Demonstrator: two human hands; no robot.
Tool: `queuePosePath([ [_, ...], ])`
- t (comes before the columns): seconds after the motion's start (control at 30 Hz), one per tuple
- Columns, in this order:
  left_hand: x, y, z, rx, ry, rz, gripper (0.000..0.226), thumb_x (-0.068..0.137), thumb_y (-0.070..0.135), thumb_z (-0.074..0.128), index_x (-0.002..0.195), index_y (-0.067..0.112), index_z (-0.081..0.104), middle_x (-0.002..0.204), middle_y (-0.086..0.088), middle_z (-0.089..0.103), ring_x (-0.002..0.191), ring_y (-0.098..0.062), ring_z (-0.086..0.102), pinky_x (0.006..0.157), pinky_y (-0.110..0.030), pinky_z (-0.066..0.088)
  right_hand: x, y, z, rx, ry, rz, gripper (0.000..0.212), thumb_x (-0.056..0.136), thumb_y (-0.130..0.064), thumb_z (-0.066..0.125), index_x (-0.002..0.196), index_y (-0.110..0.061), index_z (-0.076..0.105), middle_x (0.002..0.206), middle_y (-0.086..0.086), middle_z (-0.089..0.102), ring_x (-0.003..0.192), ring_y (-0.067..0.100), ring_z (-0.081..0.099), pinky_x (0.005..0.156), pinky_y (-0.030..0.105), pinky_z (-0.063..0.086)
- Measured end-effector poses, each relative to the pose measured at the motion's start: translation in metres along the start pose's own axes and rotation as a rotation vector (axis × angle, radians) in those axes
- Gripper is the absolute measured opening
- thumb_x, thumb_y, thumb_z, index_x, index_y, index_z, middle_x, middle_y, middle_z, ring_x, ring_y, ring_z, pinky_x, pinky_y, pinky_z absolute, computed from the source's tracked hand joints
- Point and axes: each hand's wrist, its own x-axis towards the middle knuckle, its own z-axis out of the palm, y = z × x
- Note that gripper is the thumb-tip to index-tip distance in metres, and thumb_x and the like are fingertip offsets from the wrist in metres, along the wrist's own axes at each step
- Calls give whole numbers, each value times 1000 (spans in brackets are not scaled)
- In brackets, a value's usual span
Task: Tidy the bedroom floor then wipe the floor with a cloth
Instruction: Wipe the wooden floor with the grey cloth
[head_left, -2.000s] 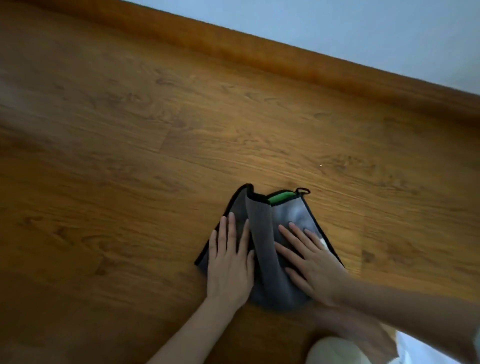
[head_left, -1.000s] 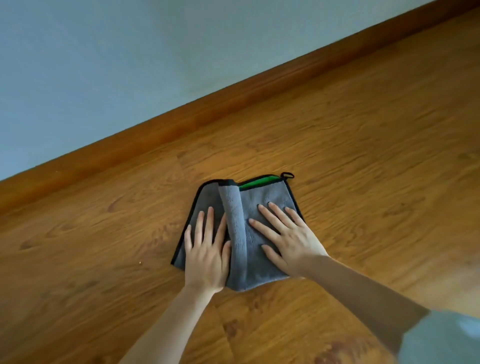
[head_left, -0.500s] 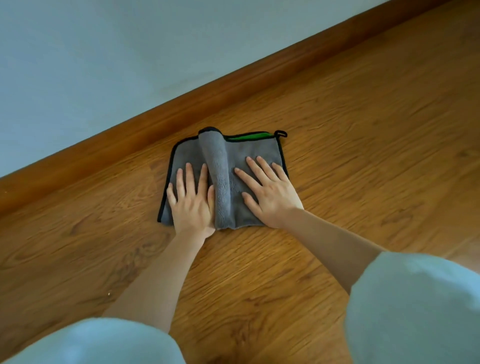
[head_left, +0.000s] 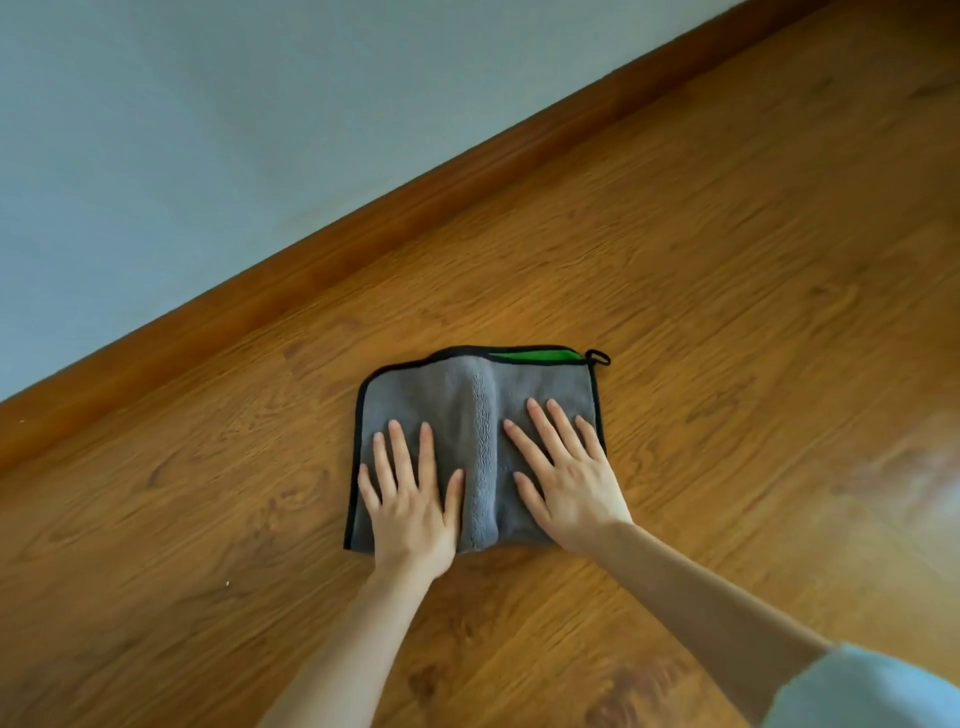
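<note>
A grey cloth (head_left: 480, 410) with black edging, a green strip and a small black loop at its far right corner lies flat on the wooden floor (head_left: 701, 322). A raised fold runs down its middle. My left hand (head_left: 413, 499) presses flat on the cloth's left half, fingers straight and spread. My right hand (head_left: 569, 478) presses flat on the right half, fingers straight, on the other side of the fold. Both forearms reach in from the bottom of the view.
A wooden skirting board (head_left: 363, 228) runs diagonally from lower left to upper right, below a pale blue wall (head_left: 234, 119). A tiny speck (head_left: 227, 584) lies on the floor to the left. A pale sleeve (head_left: 862, 691) shows at the bottom right.
Both hands have slid the cloth back across the floor, away from the skirting board. The hands stay flat on it and the fold stays between them.
</note>
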Motion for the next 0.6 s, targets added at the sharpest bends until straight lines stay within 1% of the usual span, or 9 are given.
queuePosePath([
  [0.03,-9,3,3,5,9,11,70,97,53,1,146,12,29,150,-22,28,137,-40,29,105,-57,29,-13,1,2,6,10,13,55,95,-46,27,146,-25,32,151,9,32,141,29,27,112,45,15],
  [0.1,-27,10,10,10,23,37,68,98,51,5,144,10,33,149,-22,30,136,-40,32,105,-55,26,-32,3,5,10,23,23,54,97,-47,24,146,-27,30,152,7,31,141,27,26,113,44,14],
  [0.17,-40,13,15,14,35,62,66,98,50,7,144,10,33,149,-23,30,136,-40,31,104,-53,22,-43,4,7,14,32,37,54,97,-48,22,146,-28,29,152,6,31,142,26,25,114,43,13],
  [0.27,-46,15,21,25,46,61,65,98,49,8,145,11,31,150,-22,29,136,-40,30,104,-53,22,-49,-2,10,40,53,92,54,95,-47,29,146,-28,32,152,5,31,142,26,25,114,43,14],
  [0.37,-47,15,26,35,82,48,64,97,47,8,145,12,32,151,-21,27,138,-39,28,106,-54,22,-64,-9,14,50,68,130,53,94,-45,32,144,-25,36,151,7,33,141,27,27,112,44,17],
  [0.5,-71,20,33,-4,104,100,61,97,44,10,145,14,34,152,-17,27,139,-35,27,106,-51,23,-100,-12,18,42,67,114,53,93,-42,35,143,-24,39,149,8,36,139,28,31,110,45,19],
  [0.6,-101,25,40,-32,74,155,59,98,42,10,145,15,33,152,-15,27,139,-32,28,105,-50,26,-128,-12,22,39,70,67,53,92,-41,37,142,-24,39,150,7,36,140,27,30,110,44,20],
])
